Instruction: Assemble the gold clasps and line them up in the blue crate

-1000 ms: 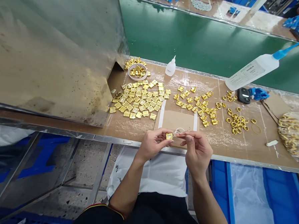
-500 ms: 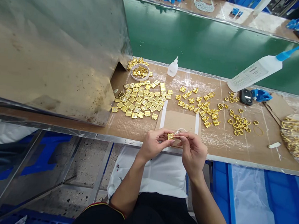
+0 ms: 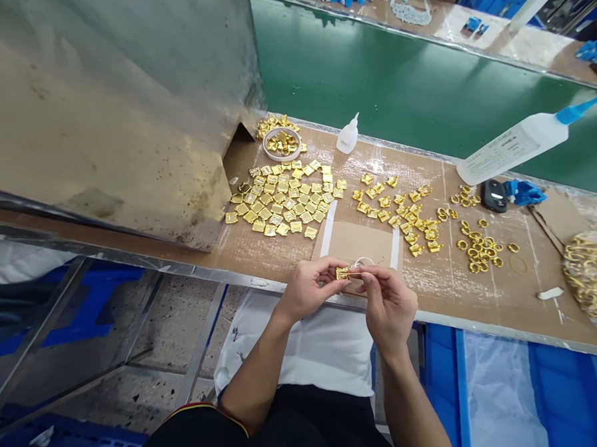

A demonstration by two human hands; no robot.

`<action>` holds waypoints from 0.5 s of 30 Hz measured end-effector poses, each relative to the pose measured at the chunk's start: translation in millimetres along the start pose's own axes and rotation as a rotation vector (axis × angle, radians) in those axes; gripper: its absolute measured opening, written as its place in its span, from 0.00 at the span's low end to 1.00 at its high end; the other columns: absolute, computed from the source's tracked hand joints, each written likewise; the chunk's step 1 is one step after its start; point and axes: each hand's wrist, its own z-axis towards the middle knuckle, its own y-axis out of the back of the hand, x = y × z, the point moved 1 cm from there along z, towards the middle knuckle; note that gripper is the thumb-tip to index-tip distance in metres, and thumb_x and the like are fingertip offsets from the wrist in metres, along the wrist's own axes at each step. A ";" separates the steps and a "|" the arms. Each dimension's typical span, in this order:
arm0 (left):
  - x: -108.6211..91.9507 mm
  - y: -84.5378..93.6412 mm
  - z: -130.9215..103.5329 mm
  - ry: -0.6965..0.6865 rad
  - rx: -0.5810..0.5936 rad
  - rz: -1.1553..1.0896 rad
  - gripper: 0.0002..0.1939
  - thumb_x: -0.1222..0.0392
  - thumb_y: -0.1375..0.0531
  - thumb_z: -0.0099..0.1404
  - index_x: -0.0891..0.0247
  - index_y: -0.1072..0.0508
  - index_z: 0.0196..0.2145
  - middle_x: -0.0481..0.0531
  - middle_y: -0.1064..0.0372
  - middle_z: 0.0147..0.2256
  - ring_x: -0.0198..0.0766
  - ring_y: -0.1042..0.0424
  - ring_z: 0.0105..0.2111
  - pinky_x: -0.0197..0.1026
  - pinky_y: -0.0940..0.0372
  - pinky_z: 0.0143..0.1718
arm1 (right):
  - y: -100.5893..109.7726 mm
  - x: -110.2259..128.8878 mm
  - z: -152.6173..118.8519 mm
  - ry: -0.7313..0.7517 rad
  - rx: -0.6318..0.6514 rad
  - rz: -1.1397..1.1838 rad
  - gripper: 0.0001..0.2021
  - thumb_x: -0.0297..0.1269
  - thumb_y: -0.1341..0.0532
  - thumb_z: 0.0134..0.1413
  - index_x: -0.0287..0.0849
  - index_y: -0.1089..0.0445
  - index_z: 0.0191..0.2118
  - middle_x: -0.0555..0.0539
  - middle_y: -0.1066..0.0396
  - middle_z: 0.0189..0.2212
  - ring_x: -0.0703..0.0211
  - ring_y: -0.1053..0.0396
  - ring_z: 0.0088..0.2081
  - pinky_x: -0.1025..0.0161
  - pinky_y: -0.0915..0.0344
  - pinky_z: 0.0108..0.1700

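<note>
Between the fingertips of my left hand (image 3: 309,287) is a small gold-coloured metal piece (image 3: 342,273), roughly square. My right hand (image 3: 388,305) pinches a thin stick-like tool (image 3: 356,274) whose tip reaches the gold piece. What the tip does there is too small to make out. Both hands are just above the front edge of a cardboard pad (image 3: 360,243) with white tape at its sides. A pale ring-shaped loop (image 3: 364,261) shows behind the fingers. Flat gold squares (image 3: 278,208) lie in a broad patch on the left, and gold pieces with raised parts (image 3: 409,219) on the right.
A large metal box (image 3: 109,107) stands at the left. Behind are a tape ring (image 3: 281,144) around gold parts, a small dropper bottle (image 3: 348,134) and a tall slanting bottle (image 3: 515,148). Gold rings (image 3: 482,250) and a bag of gold parts (image 3: 588,279) lie to the right.
The whole view has shifted slightly. Both hands keep their hold on the gold piece and the thin tool, with almost no other visible difference.
</note>
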 end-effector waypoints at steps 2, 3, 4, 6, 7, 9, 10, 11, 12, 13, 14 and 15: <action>0.2 -0.1 0.2 0.001 0.002 0.003 0.18 0.51 0.34 0.63 0.67 0.21 0.45 0.52 0.24 0.29 0.36 0.24 0.28 0.36 0.26 0.31 | -0.1 0.2 -0.2 0.000 0.002 0.006 0.05 0.37 0.38 0.65 0.46 0.24 0.38 0.48 0.18 0.33 0.59 0.22 0.27 0.61 0.22 0.33; -0.1 -0.1 0.4 -0.002 0.003 0.008 0.18 0.51 0.34 0.63 0.67 0.21 0.45 0.52 0.24 0.29 0.35 0.25 0.28 0.35 0.26 0.31 | -0.3 0.3 -0.3 0.002 0.003 0.007 0.05 0.37 0.38 0.65 0.46 0.24 0.38 0.49 0.18 0.33 0.59 0.22 0.28 0.61 0.22 0.34; -0.5 -0.1 0.6 -0.007 0.002 0.012 0.18 0.51 0.34 0.63 0.67 0.21 0.45 0.51 0.25 0.28 0.35 0.25 0.27 0.35 0.27 0.30 | -0.7 0.3 -0.3 0.002 0.003 0.006 0.05 0.37 0.38 0.65 0.46 0.24 0.38 0.49 0.18 0.33 0.58 0.21 0.29 0.61 0.22 0.34; -1.6 0.2 1.0 -0.018 -0.003 0.015 0.17 0.51 0.34 0.63 0.66 0.21 0.44 0.49 0.27 0.26 0.33 0.27 0.25 0.34 0.28 0.29 | -1.7 0.3 -0.3 0.002 -0.003 0.007 0.06 0.38 0.38 0.65 0.46 0.24 0.38 0.48 0.18 0.33 0.56 0.20 0.31 0.60 0.22 0.34; -2.1 0.3 1.1 -0.023 -0.006 0.016 0.17 0.51 0.34 0.63 0.66 0.21 0.44 0.48 0.28 0.26 0.33 0.28 0.25 0.34 0.29 0.28 | -2.2 0.2 -0.2 0.003 -0.006 0.010 0.06 0.38 0.38 0.66 0.46 0.24 0.38 0.48 0.18 0.33 0.55 0.19 0.32 0.60 0.22 0.34; -2.5 0.4 1.1 -0.028 -0.009 0.016 0.17 0.51 0.33 0.63 0.66 0.21 0.44 0.47 0.29 0.25 0.32 0.29 0.24 0.33 0.29 0.27 | -3.2 0.2 0.1 0.014 -0.007 0.011 0.06 0.37 0.39 0.66 0.46 0.24 0.39 0.48 0.18 0.33 0.55 0.19 0.33 0.60 0.22 0.34; -2.5 0.4 1.0 -0.028 -0.008 0.012 0.17 0.51 0.33 0.63 0.66 0.21 0.44 0.47 0.29 0.25 0.32 0.29 0.24 0.33 0.29 0.27 | -3.5 0.2 0.2 0.025 -0.006 0.009 0.05 0.36 0.39 0.66 0.46 0.24 0.39 0.48 0.18 0.33 0.55 0.19 0.34 0.60 0.22 0.35; -2.4 0.4 0.9 -0.026 -0.007 0.007 0.17 0.51 0.33 0.63 0.66 0.21 0.44 0.47 0.29 0.25 0.32 0.29 0.24 0.33 0.29 0.27 | -3.6 0.3 0.3 0.038 -0.006 0.005 0.05 0.35 0.39 0.66 0.46 0.25 0.39 0.48 0.18 0.33 0.56 0.19 0.34 0.61 0.22 0.34; -2.2 0.3 0.8 -0.025 -0.007 0.000 0.17 0.51 0.33 0.63 0.66 0.21 0.44 0.47 0.29 0.26 0.32 0.29 0.24 0.33 0.29 0.27 | -3.6 0.4 0.4 0.049 -0.006 0.000 0.05 0.34 0.39 0.66 0.46 0.25 0.39 0.49 0.18 0.33 0.56 0.19 0.34 0.62 0.22 0.34; -2.0 0.2 0.8 -0.025 -0.009 -0.007 0.17 0.51 0.33 0.63 0.66 0.21 0.44 0.47 0.29 0.26 0.32 0.29 0.24 0.34 0.29 0.28 | -3.5 0.5 0.5 0.059 -0.007 -0.006 0.05 0.33 0.39 0.66 0.46 0.25 0.39 0.49 0.18 0.34 0.57 0.19 0.33 0.63 0.23 0.33; -1.9 0.1 0.7 -0.026 -0.011 -0.013 0.17 0.51 0.33 0.63 0.66 0.21 0.44 0.47 0.30 0.26 0.32 0.29 0.25 0.34 0.29 0.28 | -3.4 0.6 0.5 0.068 -0.007 -0.012 0.06 0.32 0.39 0.66 0.47 0.25 0.39 0.50 0.18 0.34 0.58 0.19 0.33 0.64 0.23 0.32; -1.9 0.0 0.7 -0.028 -0.012 -0.017 0.17 0.51 0.33 0.63 0.67 0.21 0.44 0.47 0.30 0.26 0.32 0.28 0.25 0.34 0.29 0.28 | -3.2 0.7 0.5 0.076 -0.005 -0.020 0.06 0.32 0.40 0.66 0.47 0.25 0.39 0.50 0.18 0.34 0.59 0.20 0.32 0.65 0.24 0.31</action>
